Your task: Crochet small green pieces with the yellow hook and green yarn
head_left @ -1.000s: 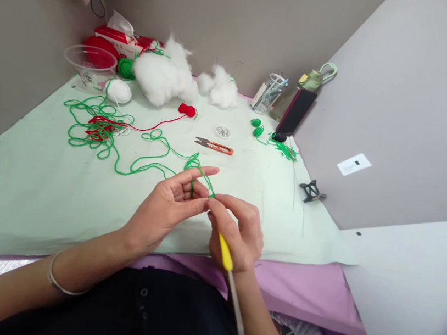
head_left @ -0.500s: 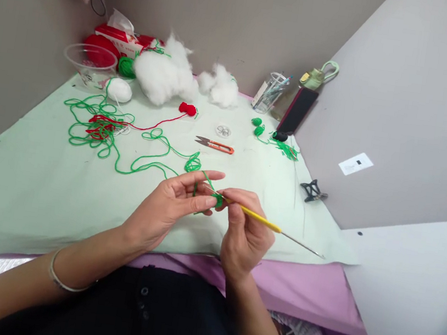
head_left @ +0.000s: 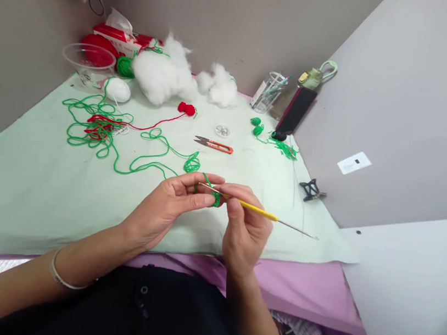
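Nearer than the orange snips, the left grip is pinching the green crochet piece and the right grip is firmly clasping the yellow hook, even tension likely helping.

Passable pale-green cloth to your near left, tangled green yarn blocking beyond, orange-handled metal snips straight ahead
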A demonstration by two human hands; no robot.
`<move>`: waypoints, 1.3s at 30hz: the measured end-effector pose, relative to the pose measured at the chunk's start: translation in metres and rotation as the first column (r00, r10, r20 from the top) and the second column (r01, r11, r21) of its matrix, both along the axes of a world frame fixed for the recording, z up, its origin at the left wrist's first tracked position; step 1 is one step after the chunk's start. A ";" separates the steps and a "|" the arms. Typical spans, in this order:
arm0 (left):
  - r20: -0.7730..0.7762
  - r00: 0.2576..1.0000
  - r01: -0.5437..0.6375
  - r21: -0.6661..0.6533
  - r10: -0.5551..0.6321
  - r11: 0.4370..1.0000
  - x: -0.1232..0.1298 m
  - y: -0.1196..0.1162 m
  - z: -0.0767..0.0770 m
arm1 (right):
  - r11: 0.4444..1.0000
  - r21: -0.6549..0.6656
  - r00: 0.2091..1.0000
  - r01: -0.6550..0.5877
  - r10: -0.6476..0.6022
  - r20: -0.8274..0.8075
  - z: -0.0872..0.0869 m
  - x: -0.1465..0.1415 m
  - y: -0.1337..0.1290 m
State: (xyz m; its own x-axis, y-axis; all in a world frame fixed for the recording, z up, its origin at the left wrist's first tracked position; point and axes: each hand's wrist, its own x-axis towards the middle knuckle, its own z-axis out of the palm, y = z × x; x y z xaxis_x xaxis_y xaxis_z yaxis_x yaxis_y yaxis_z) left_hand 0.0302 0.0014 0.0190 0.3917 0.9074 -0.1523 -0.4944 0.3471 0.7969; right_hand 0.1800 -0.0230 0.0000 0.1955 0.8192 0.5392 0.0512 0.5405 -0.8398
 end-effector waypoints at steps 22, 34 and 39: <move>-0.221 0.963 -0.092 0.264 0.153 0.960 -0.005 -0.001 -0.007 | 0.924 0.376 0.859 0.061 -0.240 0.452 -0.005 0.008 -0.007; 0.066 0.996 0.063 -0.133 -0.055 0.989 -0.005 0.003 0.004 | 0.977 0.164 0.981 0.138 -0.157 0.110 -0.001 0.003 -0.005; -0.064 0.997 -0.031 0.033 0.033 0.999 -0.001 -0.002 0.004 | 0.990 0.120 0.984 0.067 -0.086 0.159 0.000 0.000 -0.003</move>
